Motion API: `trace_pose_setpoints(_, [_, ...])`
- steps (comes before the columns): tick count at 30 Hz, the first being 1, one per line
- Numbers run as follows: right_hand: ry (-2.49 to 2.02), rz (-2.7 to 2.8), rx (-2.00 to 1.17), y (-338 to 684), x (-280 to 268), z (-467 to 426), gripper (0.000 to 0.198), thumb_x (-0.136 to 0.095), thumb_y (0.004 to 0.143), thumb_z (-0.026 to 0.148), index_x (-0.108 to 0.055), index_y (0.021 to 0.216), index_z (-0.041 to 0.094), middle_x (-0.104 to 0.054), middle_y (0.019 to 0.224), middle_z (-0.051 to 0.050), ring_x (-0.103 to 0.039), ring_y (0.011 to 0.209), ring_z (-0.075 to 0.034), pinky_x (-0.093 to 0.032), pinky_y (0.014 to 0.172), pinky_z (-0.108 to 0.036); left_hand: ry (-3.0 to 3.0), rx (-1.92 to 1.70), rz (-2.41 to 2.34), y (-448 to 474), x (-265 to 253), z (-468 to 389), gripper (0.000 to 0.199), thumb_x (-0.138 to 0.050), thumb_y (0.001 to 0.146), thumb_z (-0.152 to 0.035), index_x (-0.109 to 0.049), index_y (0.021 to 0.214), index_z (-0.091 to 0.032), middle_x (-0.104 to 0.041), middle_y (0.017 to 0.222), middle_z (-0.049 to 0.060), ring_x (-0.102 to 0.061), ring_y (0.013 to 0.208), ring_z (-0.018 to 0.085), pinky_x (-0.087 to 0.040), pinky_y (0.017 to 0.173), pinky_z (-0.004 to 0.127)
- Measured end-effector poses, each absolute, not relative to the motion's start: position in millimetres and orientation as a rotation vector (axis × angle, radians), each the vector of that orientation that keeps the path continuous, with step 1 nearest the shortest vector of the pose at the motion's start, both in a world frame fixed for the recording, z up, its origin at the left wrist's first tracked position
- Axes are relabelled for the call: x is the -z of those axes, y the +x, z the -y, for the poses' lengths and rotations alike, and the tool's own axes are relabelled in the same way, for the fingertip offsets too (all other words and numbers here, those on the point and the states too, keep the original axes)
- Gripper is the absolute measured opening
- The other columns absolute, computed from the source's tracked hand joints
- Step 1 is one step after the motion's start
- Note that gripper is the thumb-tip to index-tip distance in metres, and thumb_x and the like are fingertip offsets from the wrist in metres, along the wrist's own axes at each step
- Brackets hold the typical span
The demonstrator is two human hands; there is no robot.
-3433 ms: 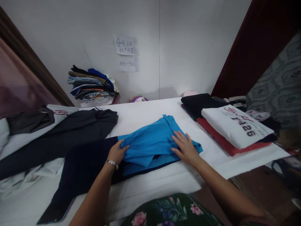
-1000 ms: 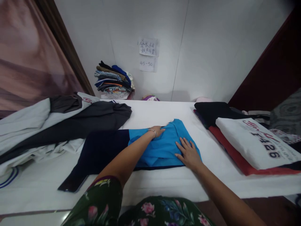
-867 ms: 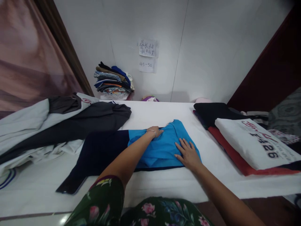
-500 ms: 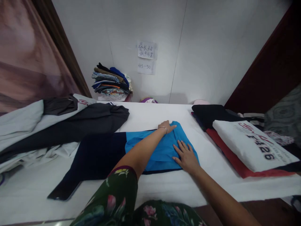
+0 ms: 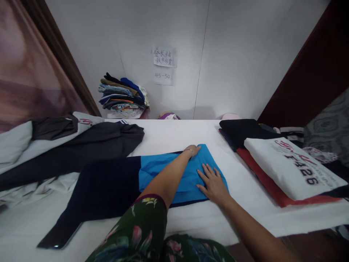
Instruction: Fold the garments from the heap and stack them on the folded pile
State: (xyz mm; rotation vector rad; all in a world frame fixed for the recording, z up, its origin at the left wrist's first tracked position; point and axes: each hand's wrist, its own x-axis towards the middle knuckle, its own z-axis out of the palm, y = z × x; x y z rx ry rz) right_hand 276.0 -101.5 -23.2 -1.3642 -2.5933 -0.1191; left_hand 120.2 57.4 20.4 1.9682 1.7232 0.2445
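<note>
A folded blue and navy long garment (image 5: 111, 185) lies flat across the white-covered table, its bright blue part to the right. My left hand (image 5: 192, 150), with a bracelet at the wrist, is at the far edge of the blue part. Its fingers are drawn together on the cloth there, with the fingertips partly hidden. My right hand (image 5: 214, 183) rests palm down on the blue cloth near its right end, fingers spread. My left forearm crosses over the garment and hides some of it.
Dark and pale clothes (image 5: 109, 142) lie heaped at left. A stack of folded clothes (image 5: 124, 94) stands by the wall. At right, a white printed garment (image 5: 294, 167) tops a red one (image 5: 261, 178). A dark glossy flat object (image 5: 61, 234) lies at the near left.
My left hand's fingers have drawn in at the garment's far edge. The right hand stays flat on the blue cloth. The view has shifted slightly.
</note>
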Motion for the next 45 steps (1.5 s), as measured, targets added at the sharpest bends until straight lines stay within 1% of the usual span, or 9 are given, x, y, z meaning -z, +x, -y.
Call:
trace_pose_setpoints(6, [-1.389,2.579,0.112,275.6,22.2,101.5,0.063,-0.034,0.091,0.061,-0.038,0.144,0.027,-0.026,0.154,-0.01,-0.022,0.142,-0.031,-0.021,0.11,-0.054,2.03,-0.339,-1.832,131.2,-22.6,-48.1,0.051,-0.033,0.094,-0.048,-0.052,0.127,-0.015,-0.054,0.134,0.018,-0.05,0.124,0.03,-0.039,0.099,0.043])
trace_pose_setpoints(15, [-1.385,2.588,0.108,276.3,22.3,101.0,0.063,-0.033,0.092,0.061,-0.039,0.144,0.026,-0.027,0.154,-0.011,-0.024,0.141,-0.032,-0.02,0.11,-0.055,2.163,-0.323,-1.636,128.5,-13.5,-40.8,0.051,-0.035,0.095,-0.048,-0.048,0.132,-0.017,-0.052,0.137,0.014,-0.05,0.124,0.028,-0.038,0.099,0.039])
trace_pose_setpoints(21, [-1.417,2.591,0.052,276.2,21.6,100.6,0.065,-0.036,0.091,0.061,-0.039,0.144,0.024,-0.026,0.154,-0.012,-0.022,0.142,-0.032,-0.018,0.111,-0.054,2.196,-0.426,-1.689,118.5,-29.1,-25.7,0.057,-0.037,0.094,-0.049,-0.038,0.141,-0.014,-0.032,0.152,0.014,-0.031,0.138,0.027,-0.027,0.11,0.04])
trace_pose_setpoints(27, [-1.277,2.34,-0.485,291.9,13.1,93.2,0.071,-0.042,0.087,0.064,-0.036,0.145,0.024,-0.03,0.153,-0.008,-0.024,0.142,-0.028,-0.02,0.113,-0.053,2.446,-0.612,-1.393,108.4,-39.8,48.4,0.035,-0.045,0.092,-0.04,-0.059,0.119,-0.021,-0.061,0.125,0.006,-0.051,0.118,0.021,-0.036,0.104,0.033])
trace_pose_setpoints(30, [-1.145,1.926,-0.727,312.4,4.4,96.1,0.06,-0.035,0.092,0.055,-0.039,0.144,0.024,-0.04,0.148,-0.006,-0.036,0.136,-0.024,-0.031,0.111,-0.046,2.521,-0.55,-1.274,107.0,-30.0,90.0,0.039,-0.05,0.089,-0.047,-0.059,0.119,-0.025,-0.061,0.123,0.004,-0.053,0.114,0.023,-0.039,0.1,0.038])
trace_pose_setpoints(34, [-1.111,1.603,-0.688,344.4,0.6,115.6,0.049,-0.043,0.092,0.047,-0.05,0.135,0.025,-0.054,0.137,-0.006,-0.046,0.129,-0.024,-0.036,0.109,-0.046,2.594,-0.378,-1.304,107.7,-14.6,116.9,0.057,-0.061,0.08,-0.052,-0.052,0.129,-0.025,-0.052,0.135,0.008,-0.047,0.121,0.028,-0.035,0.1,0.043])
trace_pose_setpoints(36, [-1.13,1.664,-0.641,358.2,4.4,127.4,0.047,-0.052,0.088,0.046,-0.056,0.13,0.025,-0.056,0.135,-0.007,-0.045,0.13,-0.025,-0.033,0.11,-0.047,2.627,-0.303,-1.337,110.1,-11.3,118.2,0.055,-0.061,0.081,-0.046,-0.05,0.131,-0.024,-0.05,0.137,0.009,-0.045,0.123,0.028,-0.034,0.1,0.043])
trace_pose_setpoints(41, [-1.189,2.026,-0.544,376.9,14.8,139.8,0.056,-0.059,0.084,0.047,-0.051,0.135,0.026,-0.039,0.149,-0.007,-0.03,0.139,-0.025,-0.027,0.114,-0.046,2.663,-0.187,-1.402,120.3,-14.5,110.5,0.026,-0.047,0.089,-0.025,-0.062,0.109,-0.022,-0.061,0.12,0.01,-0.051,0.113,0.027,-0.036,0.094,0.043])
trace_pose_setpoints(45, [-1.223,2.222,-0.51,374.6,11.7,129.5,0.066,-0.058,0.084,0.043,-0.036,0.145,0.028,-0.029,0.154,-0.006,-0.027,0.141,-0.025,-0.029,0.113,-0.045,2.522,-0.27,-1.525,123.8,-20.0,103.7,0.026,-0.04,0.091,-0.023,-0.065,0.096,-0.02,-0.066,0.103,0.009,-0.057,0.102,0.026,-0.039,0.09,0.04])
